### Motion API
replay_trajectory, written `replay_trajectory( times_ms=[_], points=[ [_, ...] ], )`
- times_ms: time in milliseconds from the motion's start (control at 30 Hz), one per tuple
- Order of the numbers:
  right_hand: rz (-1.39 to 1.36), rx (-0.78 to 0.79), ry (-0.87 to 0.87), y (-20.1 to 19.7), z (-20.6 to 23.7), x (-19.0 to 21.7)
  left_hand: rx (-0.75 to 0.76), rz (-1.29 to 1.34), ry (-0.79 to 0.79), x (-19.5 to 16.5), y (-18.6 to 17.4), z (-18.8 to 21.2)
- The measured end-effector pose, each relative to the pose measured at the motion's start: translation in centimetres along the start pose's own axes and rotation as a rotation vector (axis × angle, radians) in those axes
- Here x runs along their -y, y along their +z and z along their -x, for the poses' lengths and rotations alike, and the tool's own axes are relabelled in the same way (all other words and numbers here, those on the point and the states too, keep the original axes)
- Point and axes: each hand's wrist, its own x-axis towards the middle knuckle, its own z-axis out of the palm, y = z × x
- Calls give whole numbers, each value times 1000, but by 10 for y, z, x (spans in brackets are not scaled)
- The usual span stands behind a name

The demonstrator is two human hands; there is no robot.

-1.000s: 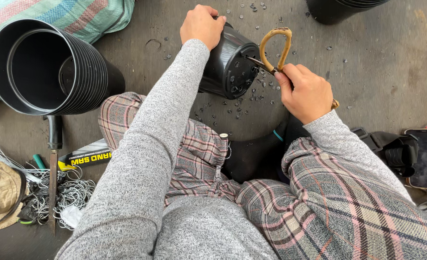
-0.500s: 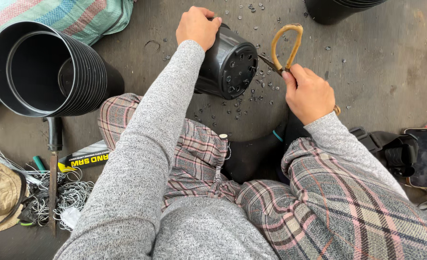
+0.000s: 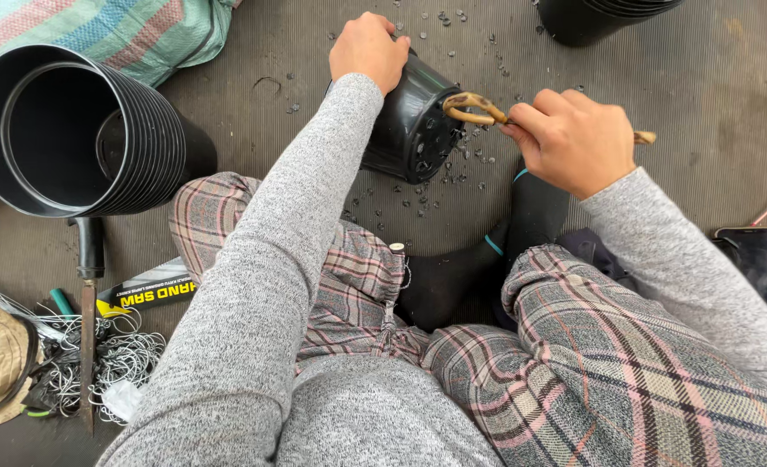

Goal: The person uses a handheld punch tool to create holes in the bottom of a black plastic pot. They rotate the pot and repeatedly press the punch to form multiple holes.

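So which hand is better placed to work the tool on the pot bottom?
Right hand: it grips the yellowish handled tool at the black pot bottom. Left hand steadies the pot.

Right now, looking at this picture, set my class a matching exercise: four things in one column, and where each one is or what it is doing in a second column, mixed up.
Things
1. left hand
2. right hand
3. stack of black pots
4. phone

Places or states
A. lies on the mat at the far right edge
B. grips a tan looped tool against the pot's base
C. lies on its side at the left, open end toward the camera
D. steadies the tipped black pot from above

Pairs: 1-D, 2-B, 3-C, 4-A
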Motion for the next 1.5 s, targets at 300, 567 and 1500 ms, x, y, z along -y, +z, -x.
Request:
replay_trajectory(
  times_ms=[300, 567, 1500],
  points=[
    [435, -67, -576, -16, -41, -33, -10, -42, 65, -4, -3, -4],
    [579, -112, -683, -23, -68, -37, 5, -25, 104, -1, -4, -5],
    [-673, 19, 447, 57, 6, 33, 5, 25, 63, 1, 6, -8]
  ],
)
